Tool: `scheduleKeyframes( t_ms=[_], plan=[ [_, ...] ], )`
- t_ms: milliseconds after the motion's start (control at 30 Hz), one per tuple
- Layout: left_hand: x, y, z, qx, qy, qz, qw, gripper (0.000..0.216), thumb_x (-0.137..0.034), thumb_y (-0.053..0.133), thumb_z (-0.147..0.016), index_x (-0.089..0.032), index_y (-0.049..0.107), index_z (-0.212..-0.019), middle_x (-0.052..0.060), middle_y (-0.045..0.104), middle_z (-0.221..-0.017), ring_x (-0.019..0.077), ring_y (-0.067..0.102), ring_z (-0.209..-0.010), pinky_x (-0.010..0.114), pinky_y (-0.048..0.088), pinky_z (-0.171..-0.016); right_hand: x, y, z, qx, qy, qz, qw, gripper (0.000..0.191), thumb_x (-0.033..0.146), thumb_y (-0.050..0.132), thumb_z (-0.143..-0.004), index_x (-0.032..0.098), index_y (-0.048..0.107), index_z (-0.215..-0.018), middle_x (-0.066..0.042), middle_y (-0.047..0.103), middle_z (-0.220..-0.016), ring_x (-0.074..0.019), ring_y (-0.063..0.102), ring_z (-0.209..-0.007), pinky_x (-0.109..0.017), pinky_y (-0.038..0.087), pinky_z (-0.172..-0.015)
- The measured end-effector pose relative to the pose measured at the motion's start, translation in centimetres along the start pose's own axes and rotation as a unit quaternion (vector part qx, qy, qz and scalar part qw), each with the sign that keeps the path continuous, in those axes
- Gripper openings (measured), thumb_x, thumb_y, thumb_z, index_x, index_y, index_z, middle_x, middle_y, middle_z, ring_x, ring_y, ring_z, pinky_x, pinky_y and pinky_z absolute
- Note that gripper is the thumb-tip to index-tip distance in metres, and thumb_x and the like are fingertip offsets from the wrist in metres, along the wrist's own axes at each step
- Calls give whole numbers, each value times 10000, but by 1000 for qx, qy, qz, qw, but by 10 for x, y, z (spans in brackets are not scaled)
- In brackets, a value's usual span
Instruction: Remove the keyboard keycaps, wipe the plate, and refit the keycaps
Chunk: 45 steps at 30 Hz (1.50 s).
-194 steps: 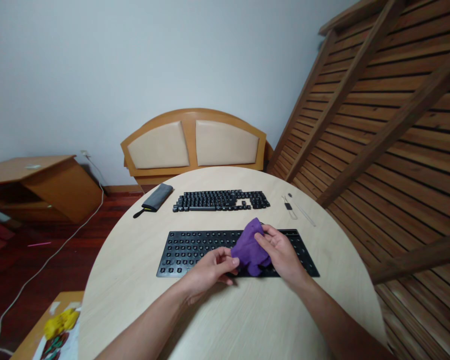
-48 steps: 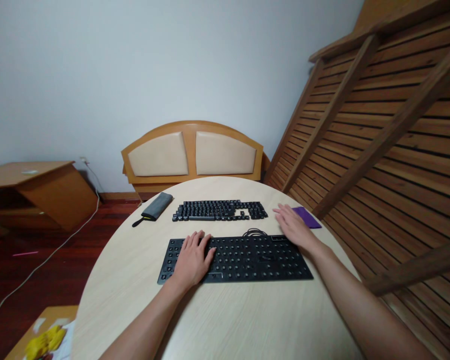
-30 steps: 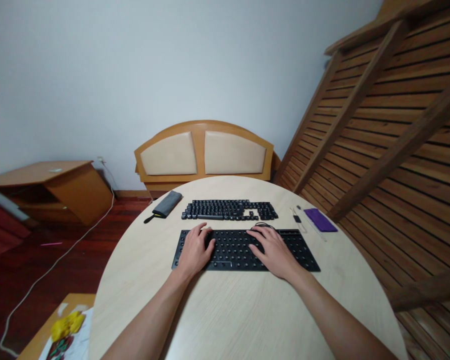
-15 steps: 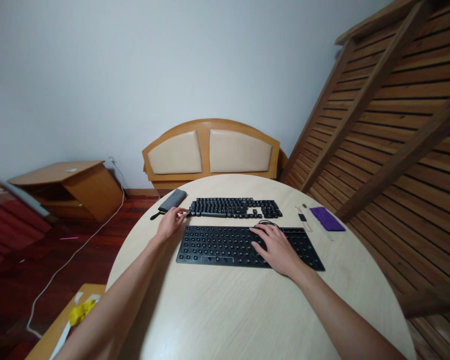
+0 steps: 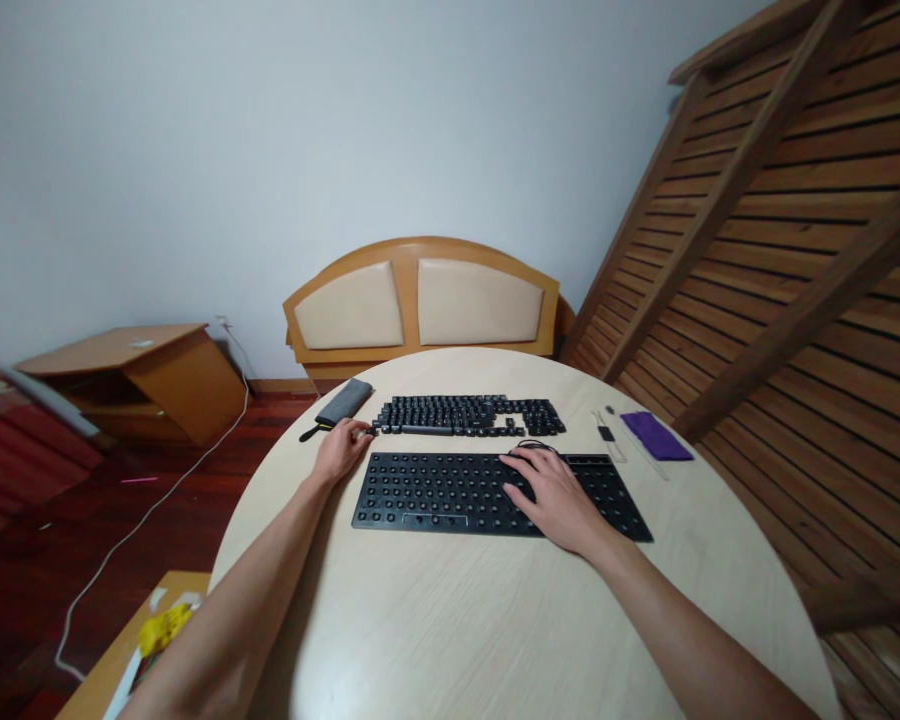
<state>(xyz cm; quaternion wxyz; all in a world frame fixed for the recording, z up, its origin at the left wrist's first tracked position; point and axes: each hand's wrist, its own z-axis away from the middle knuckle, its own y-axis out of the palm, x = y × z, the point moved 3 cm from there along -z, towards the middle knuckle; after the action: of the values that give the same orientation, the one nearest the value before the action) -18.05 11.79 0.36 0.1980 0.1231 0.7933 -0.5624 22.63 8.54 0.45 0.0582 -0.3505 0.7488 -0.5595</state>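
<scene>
A black keyboard base [image 5: 450,490] without its caps lies on the round pale table [image 5: 510,620]. My right hand [image 5: 555,495] rests flat on its right half, fingers spread. Behind the base the loose black keycaps [image 5: 469,414] are laid out in rows. My left hand [image 5: 341,450] reaches to the left end of those rows, its fingers curled and pinched at a keycap there. A folded purple cloth [image 5: 656,436] lies at the right rim of the table.
A grey pouch [image 5: 341,403] lies at the back left of the table. A small keycap puller [image 5: 606,434] and a thin stick sit left of the cloth. A padded headboard [image 5: 420,300], a slatted wooden frame [image 5: 780,220] and a low cabinet [image 5: 142,375] surround the table.
The purple cloth went from my hands on the base to the right rim. My left hand left the base and reached the left end of the keycap rows.
</scene>
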Motion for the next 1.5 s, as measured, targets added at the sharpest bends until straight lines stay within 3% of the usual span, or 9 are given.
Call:
scheduleKeyframes(
  t_ms=[133,233,300,433,767,1100,1500],
  plan=[
    [-5,-5,11,-15,-44,38,998,305,-396,605,-847,-169,688,-1033,52,693,-822,221,635,-728,308,482,-706,-1,1,0,-3,-4,-2,1000,405,418,496,-980,286,597,-1350,-84,579,-1401,-293,480,-1288,-505,413,-1082],
    [-16,-15,33,-8,-32,86,996,376,-431,561,-879,-158,657,-1119,85,717,-997,223,655,-834,310,503,-731,-1,1,0,-2,-8,-1,1000,402,420,500,-978,281,603,-1342,-84,584,-1394,-291,484,-1283,-504,413,-1084],
    [-24,-23,51,20,-8,118,993,432,-457,570,-876,-169,643,-1190,88,711,-1093,218,662,-883,302,515,-732,-2,1,-1,0,-7,0,1000,404,426,500,-978,282,605,-1340,-83,587,-1391,-291,489,-1278,-503,417,-1081],
    [-35,-33,77,146,36,185,971,368,-459,618,-856,-182,717,-1077,70,733,-952,212,659,-820,302,509,-693,-4,2,-1,1,-9,3,1000,410,445,495,-979,289,602,-1343,-79,592,-1387,-291,493,-1275,-504,422,-1077],
    [-28,-49,75,225,7,273,935,289,-383,707,-755,-157,708,-934,85,737,-937,198,658,-819,313,506,-755,-5,2,-1,-3,-14,8,1000,419,467,492,-976,281,610,-1333,-81,596,-1378,-295,499,-1272,-512,427,-1076],
    [-36,-64,86,289,5,208,935,280,-363,725,-739,-173,783,-936,45,753,-820,176,616,-733,267,463,-670,-9,4,-2,1,-15,9,1000,440,498,483,-972,285,610,-1337,-84,598,-1378,-306,505,-1273,-518,440,-1061],
    [-32,-60,88,320,1,173,932,301,-370,727,-735,-178,805,-953,48,762,-814,178,628,-713,255,469,-644,-10,5,-2,9,-14,16,1000,449,496,476,-977,273,600,-1347,-85,587,-1392,-306,494,-1282,-516,425,-1072]
  ],
)
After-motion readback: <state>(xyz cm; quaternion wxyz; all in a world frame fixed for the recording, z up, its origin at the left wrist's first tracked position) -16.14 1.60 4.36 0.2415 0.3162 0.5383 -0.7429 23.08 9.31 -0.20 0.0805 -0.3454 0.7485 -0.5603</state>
